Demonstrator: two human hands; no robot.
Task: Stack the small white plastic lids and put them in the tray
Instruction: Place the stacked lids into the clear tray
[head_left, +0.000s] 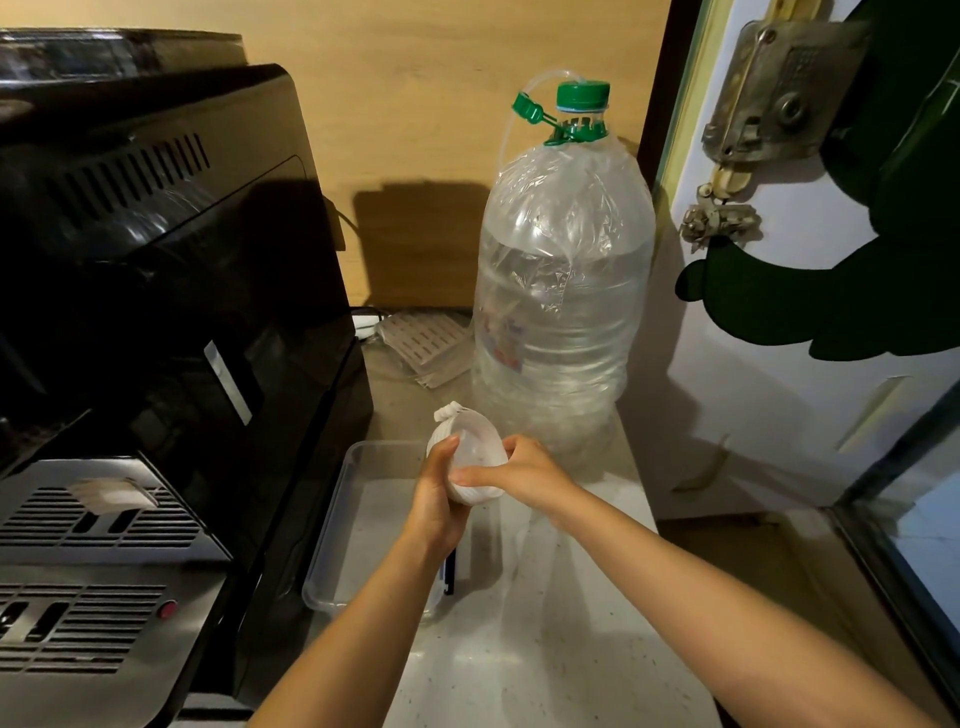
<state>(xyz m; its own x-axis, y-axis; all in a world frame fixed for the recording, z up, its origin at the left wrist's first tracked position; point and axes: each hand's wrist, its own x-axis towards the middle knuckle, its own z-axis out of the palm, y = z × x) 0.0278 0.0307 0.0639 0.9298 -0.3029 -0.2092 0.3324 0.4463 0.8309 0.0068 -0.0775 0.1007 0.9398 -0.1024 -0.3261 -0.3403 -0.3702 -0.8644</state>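
Observation:
A stack of small white plastic lids (470, 447) is held tilted in the air above the far end of a clear plastic tray (332, 545). My left hand (439, 499) grips the stack from the left and below. From the right, my right hand (524, 473) clasps it, thumb and fingers around the rim. The stack's open side faces me, and a small tab sticks up at its top left. My left forearm hides the tray's near right part.
A large clear water bottle (563, 291) with a green cap stands just behind the hands. A black coffee machine (171, 291) with a metal drip grille (98, 525) fills the left. A white door (779, 312) is at right. Slotted white sheets (423, 340) lie at the back.

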